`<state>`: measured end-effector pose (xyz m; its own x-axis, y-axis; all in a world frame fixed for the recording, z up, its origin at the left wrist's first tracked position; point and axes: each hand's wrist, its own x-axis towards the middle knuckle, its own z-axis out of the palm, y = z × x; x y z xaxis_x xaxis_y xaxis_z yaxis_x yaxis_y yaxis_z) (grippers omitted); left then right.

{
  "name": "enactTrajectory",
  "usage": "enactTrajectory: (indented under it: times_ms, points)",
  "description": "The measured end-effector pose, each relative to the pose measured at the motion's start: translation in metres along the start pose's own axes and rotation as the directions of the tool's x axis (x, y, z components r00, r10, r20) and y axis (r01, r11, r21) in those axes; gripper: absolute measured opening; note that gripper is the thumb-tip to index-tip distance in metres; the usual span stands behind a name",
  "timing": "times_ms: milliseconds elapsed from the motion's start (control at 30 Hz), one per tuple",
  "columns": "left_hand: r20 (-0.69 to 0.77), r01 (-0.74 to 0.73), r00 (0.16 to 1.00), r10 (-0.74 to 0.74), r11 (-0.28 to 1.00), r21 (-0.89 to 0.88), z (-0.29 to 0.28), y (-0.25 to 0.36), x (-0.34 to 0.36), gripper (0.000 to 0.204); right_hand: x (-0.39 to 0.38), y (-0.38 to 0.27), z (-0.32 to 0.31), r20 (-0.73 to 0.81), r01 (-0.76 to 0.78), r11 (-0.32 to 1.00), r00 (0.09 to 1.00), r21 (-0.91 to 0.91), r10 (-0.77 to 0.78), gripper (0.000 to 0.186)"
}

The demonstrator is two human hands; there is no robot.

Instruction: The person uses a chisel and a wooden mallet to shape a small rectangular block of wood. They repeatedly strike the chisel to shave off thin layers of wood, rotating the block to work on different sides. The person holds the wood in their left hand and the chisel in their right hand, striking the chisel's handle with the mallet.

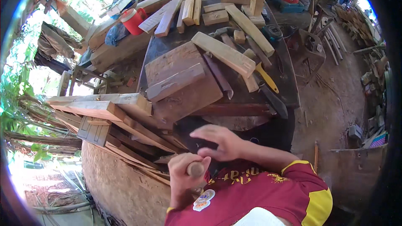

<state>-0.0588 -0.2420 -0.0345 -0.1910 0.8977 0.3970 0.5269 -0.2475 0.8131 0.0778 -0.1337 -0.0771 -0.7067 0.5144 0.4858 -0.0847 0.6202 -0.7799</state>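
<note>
The left hand [184, 171] is closed around a round wooden handle [195, 169], its butt end showing between the fingers, close to the person's chest; the right hand [217, 140] lies with fingers loosely spread on a dark piece [190, 136] at the near edge of the surface [289, 96], gripping nothing visible. Beyond lie a notched wooden block [176, 83], pale planks [224, 53] and a yellow-handled tool [266, 78]; stacked boards [100, 113] sit to the left.

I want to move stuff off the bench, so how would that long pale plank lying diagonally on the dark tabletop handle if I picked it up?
The pale plank looks thick and solid, so probably stiff and fairly heavy. Flat faces suggest it won't roll. It overlaps other pieces, so lifting may shift them.
</note>
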Motion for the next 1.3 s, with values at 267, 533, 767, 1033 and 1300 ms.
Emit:
enactTrajectory:
  times_ms: [267,533,767,1033,1300]
  points:
    - [-0.325,-0.313,0.944,0.056,0.468,-0.827,0.038,0.027,0.071,0.032,-0.024,-0.012,-0.037,-0.091,-0.084,0.994,0.993,-0.072,0.077,0.026]
    - [-0.212,-0.126,0.958,0.193,0.948,0.291,0.041,-0.013,0.141,0.052,-0.024,-0.003,-0.132,-0.528,-0.405,0.898,0.808,-0.174,0.262,0.010]
    - [0.055,-0.077,0.997,0.054,0.734,0.675,0.020,-0.051,0.159,0.051,-0.023,0.041,-0.184,-0.665,-0.680,0.651,0.662,-0.338,0.345,0.015]
    - [0.056,-0.135,0.987,0.150,0.586,0.799,0.018,-0.075,0.169,0.050,-0.021,0.066,-0.177,-0.639,-0.724,0.602,0.645,-0.335,0.420,0.017]
    - [-0.031,-0.124,0.958,0.287,0.505,0.854,0.009,-0.083,0.213,0.049,-0.034,0.073,-0.166,-0.642,-0.637,0.658,0.708,-0.401,0.295,0.022]
